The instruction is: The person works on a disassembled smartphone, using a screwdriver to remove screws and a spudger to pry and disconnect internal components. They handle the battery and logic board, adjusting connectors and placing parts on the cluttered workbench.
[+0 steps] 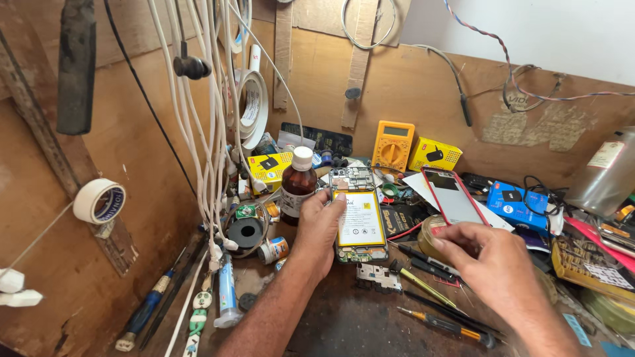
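An opened phone (359,215) with its back off shows a yellow-white battery and a circuit board at the top. My left hand (319,230) grips its left edge and holds it tilted up over the bench. My right hand (486,259) hovers to the right with fingers curled over a round tin (431,233); whether it holds something small I cannot tell. A removed cover plate (376,277) lies just under the phone. Screwdrivers (442,324) and tweezers (423,284) lie between my hands.
A brown bottle with a white cap (297,185) stands left of the phone. A red-edged phone (453,197) leans behind, with a yellow multimeter (392,145), yellow and blue boxes, tape rolls (99,200) and hanging white cables (211,132) on the left wall.
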